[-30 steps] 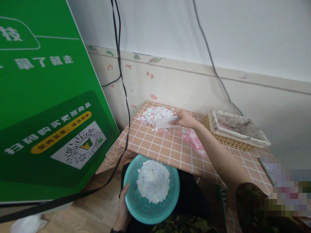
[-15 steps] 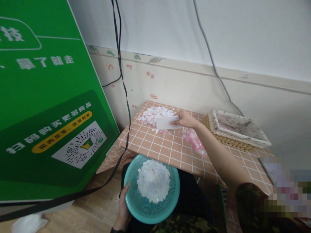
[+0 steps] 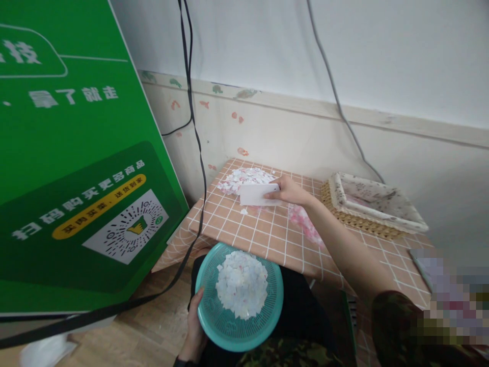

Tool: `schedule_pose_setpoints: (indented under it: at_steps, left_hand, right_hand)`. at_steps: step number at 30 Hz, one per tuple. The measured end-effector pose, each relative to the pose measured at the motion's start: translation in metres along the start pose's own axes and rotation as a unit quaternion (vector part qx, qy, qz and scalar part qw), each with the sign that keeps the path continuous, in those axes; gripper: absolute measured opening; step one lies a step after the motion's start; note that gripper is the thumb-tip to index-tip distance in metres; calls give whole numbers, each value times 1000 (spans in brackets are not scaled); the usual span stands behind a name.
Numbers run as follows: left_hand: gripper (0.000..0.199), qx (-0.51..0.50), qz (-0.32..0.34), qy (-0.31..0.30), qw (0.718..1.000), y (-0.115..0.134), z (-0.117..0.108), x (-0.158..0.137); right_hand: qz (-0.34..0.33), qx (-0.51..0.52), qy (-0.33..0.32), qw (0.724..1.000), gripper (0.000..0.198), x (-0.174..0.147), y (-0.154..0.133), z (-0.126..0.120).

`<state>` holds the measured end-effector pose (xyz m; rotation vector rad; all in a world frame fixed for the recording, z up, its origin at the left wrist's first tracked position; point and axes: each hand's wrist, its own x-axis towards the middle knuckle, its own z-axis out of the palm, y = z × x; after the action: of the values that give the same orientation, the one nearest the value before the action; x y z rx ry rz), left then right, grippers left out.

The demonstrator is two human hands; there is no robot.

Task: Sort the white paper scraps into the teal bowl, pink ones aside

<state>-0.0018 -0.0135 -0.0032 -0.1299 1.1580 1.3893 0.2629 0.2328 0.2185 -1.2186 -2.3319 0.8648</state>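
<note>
My right hand [image 3: 288, 191] grips a flat white card-like scraper [image 3: 255, 195] above the tabletop. Right behind the scraper lies a heap of small white and pinkish paper scraps [image 3: 244, 178]. One loose scrap rests in front of it. With my left hand [image 3: 195, 323] I hold the left rim of a round teal plastic basket [image 3: 265, 329], which sits on my lap below the table edge. Inside the basket is a mound of white paper bits [image 3: 242, 285]. A crumpled pink and clear plastic bag [image 3: 305, 224] lies beside my right forearm.
The table has a brown checked cloth [image 3: 229, 224]. On its right stands a lined wicker basket [image 3: 362, 227]. A large green panel [image 3: 76, 153] rises at left, with a black strap [image 3: 200, 168] hanging before it. A grey cable [image 3: 332, 84] runs down the wall.
The scraper in my right hand has shifted slightly left and toward me. My left hand and the teal basket stay in place.
</note>
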Motion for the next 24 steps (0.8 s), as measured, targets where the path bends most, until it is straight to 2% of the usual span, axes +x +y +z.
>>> schedule_pose_setpoints:
  at_steps: [7,11,15,21,24]
  left_hand:
    - [30,13,9,-7,1000,-1,-2,1]
    - [30,18,7,-2,1000,0,-1,0]
    - [27,5,-1,-7,1000,1,0,-2]
    - [27,5,-12,-9,1000,-1,-3,1]
    - [28,1,-14,-16,1000,-1,-3,2]
  right_hand:
    - [4,-32,0,999,22,-11,-5,-2]
    - [-6,-18,-1,1000,22,-12,-7,3]
    - [-18,-70,-10,997,20,-12,-12,4]
    - [-5,-143,36,989,16,-17,-20,-12]
    - [-13,-149,35,988,15,-20,-27,-8]
